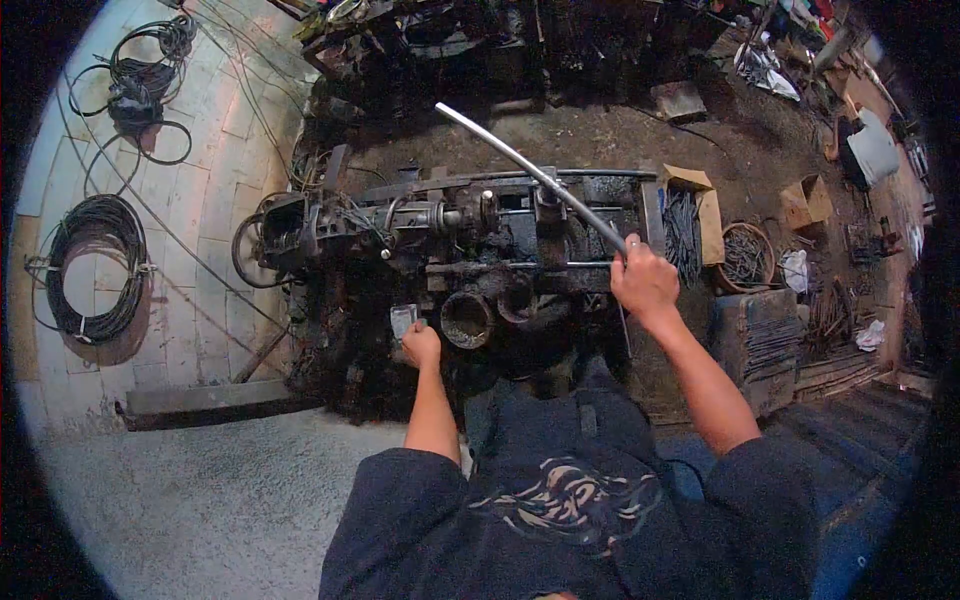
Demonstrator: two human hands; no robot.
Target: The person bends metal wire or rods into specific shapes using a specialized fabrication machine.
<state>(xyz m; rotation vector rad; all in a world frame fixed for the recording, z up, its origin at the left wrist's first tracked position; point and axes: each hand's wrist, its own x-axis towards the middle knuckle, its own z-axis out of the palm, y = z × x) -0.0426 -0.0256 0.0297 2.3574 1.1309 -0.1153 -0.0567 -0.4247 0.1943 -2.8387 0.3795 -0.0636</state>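
My right hand (646, 284) is wrapped round the lower end of a long, shiny metal bar (520, 160). The bar slants up and to the left, across the middle of a dark, greasy lathe-like machine (410, 215). Left of the machine's front, my left hand (421, 343) has its fingers curled at the edge of a small light-grey box (403, 319) that looks like a switch box. Between my hands, a round metal container (467, 320) holds small shavings or bits at the machine's front.
Coiled black cable (97, 268) hangs on the pale wall at left. To the right stand a cardboard box of thin rods (707, 215), a round basket of metal pieces (745, 255) and a stack of rods (770, 345). Another machine (430, 45) is at the back.
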